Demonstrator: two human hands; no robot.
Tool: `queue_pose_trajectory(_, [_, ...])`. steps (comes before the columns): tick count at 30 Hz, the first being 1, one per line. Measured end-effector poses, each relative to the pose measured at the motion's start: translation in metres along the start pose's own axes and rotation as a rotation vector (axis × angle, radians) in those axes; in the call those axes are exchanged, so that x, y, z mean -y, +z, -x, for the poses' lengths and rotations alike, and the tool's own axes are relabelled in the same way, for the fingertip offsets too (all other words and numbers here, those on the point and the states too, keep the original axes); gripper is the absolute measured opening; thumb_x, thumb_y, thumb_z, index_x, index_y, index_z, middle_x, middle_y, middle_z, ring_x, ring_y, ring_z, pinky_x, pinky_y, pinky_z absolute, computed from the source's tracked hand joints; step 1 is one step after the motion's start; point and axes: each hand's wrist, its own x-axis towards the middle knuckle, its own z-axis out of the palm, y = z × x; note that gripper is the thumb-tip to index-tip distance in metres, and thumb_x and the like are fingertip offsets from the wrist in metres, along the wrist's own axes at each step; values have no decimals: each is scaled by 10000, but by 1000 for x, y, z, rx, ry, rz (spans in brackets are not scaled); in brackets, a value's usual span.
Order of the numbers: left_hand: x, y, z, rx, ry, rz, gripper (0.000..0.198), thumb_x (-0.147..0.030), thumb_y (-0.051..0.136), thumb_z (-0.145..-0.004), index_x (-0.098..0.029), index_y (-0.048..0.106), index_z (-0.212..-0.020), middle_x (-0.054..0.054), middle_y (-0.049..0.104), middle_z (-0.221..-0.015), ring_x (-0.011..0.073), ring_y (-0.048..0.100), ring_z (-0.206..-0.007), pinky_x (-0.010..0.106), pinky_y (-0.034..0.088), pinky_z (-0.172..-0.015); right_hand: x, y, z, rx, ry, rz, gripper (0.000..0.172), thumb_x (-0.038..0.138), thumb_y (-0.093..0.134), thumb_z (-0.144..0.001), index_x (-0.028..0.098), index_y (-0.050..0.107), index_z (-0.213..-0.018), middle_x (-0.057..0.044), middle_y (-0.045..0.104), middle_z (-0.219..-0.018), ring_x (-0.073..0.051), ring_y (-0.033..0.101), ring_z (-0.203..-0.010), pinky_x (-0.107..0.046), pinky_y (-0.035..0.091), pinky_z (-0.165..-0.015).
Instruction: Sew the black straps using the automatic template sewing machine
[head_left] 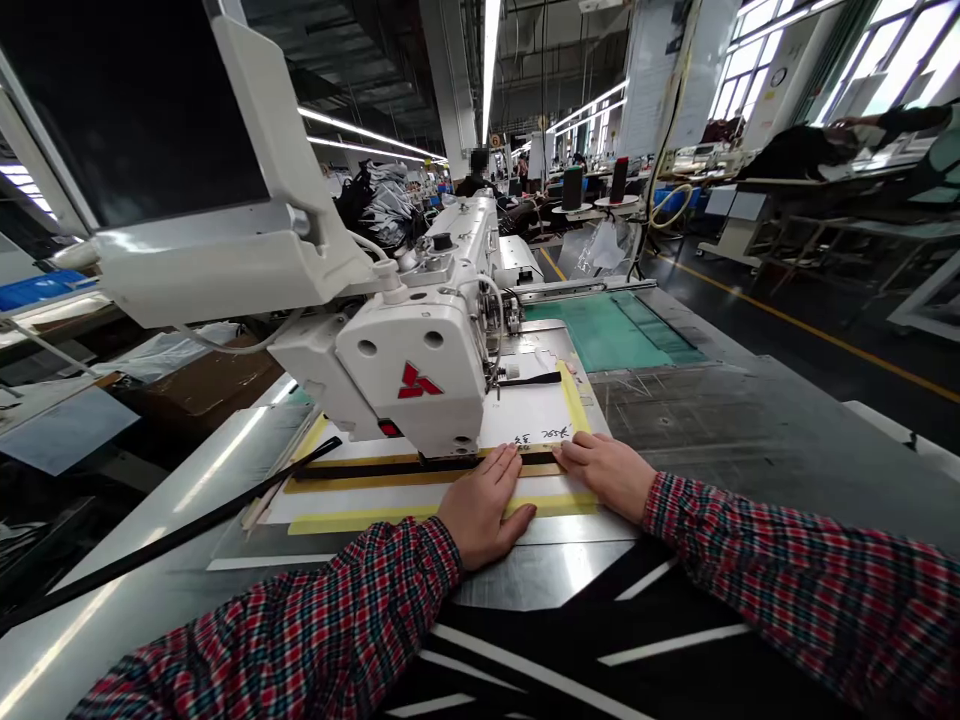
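Note:
A black strip (pixel 390 467) lies in a slot between tan bands on the white template (pixel 352 498), which has yellow tape along its edges. It runs under the head of the white sewing machine (pixel 416 365). My left hand (pixel 484 505) rests flat, its fingertips on the strip just right of the machine head and its thumb out to the side. Farther right, my right hand (pixel 607 472) is laid on the template with fingers extended, fingertips at the strip's right end. A second short black piece (pixel 529 380) lies higher on the template, by the needle area.
A long black band (pixel 165 540) trails across the metal table (pixel 675 430) to the lower left. The machine's dark screen (pixel 135 110) hangs at upper left. Green sheeting (pixel 607 335) lies behind at right. Thread spools (pixel 572 188) stand farther back. Black-and-white striped fabric (pixel 540 650) is nearest me.

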Motion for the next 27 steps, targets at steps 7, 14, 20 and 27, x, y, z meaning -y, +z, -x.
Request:
queue_pose_trajectory(7, [-20,13,-28,-25,79,8,588,-407,405,-882,-8,361,-1311,182,341,-1378,265,258,-1307,401,272,-1080,-3,-5,-2,43,32,-70,181,157,525,-875,90,577,-1035,-89,534,-961,-221,455,-883,-346,459,-744])
queue_pose_trajectory(14, [-13,15,-25,-41,106,56,562,-395,435,-872,-34,384,-1299,167,343,-1382,260,258,-1308,401,270,-1083,-14,0,10,27,-9,-36,224,101,478,-882,37,550,-1084,-107,526,-955,-214,450,-860,-333,469,-776])
queue_pose_trajectory(20, [-11,10,-21,-17,171,75,600,-406,461,-862,-24,364,-1314,171,313,-1397,272,229,-1317,398,261,-1086,-12,2,6,62,-73,25,177,107,454,-887,67,575,-1010,-113,514,-978,-223,445,-846,-349,483,-738])
queue_pose_trajectory(27, [28,-19,50,35,64,-21,484,-353,408,-908,-97,386,-1318,125,355,-1384,228,321,-1282,371,338,-1048,-15,2,8,55,-90,35,225,94,429,-887,75,559,-1070,-114,502,-1015,-229,439,-853,-358,494,-720])
